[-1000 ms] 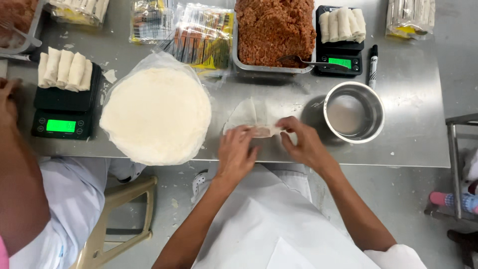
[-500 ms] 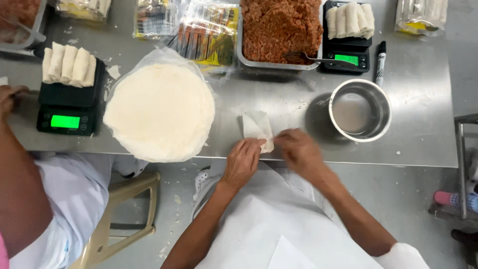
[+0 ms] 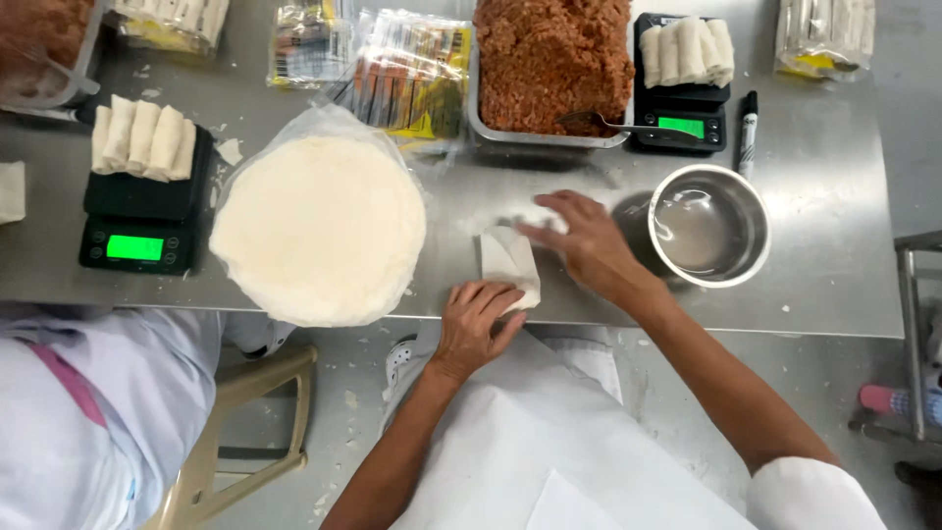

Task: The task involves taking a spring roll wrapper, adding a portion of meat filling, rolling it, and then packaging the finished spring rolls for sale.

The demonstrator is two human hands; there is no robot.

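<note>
one rolled wrapper [image 3: 509, 265] lies at centre frame on the steel table [image 3: 844, 216], near its front edge. my left hand [image 3: 478, 324] sits just below it, fingertips pressing its lower end, not closed around it. my right hand [image 3: 589, 240] rests just right of it, fingers spread, index tip touching its upper edge. stack of round wrappers [image 3: 319, 231] lies to the left; metal bowl [image 3: 708, 224] to the right.

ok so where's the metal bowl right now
In the head view, the metal bowl sits on the steel table, just beyond the right hand, below the marker.
</note>
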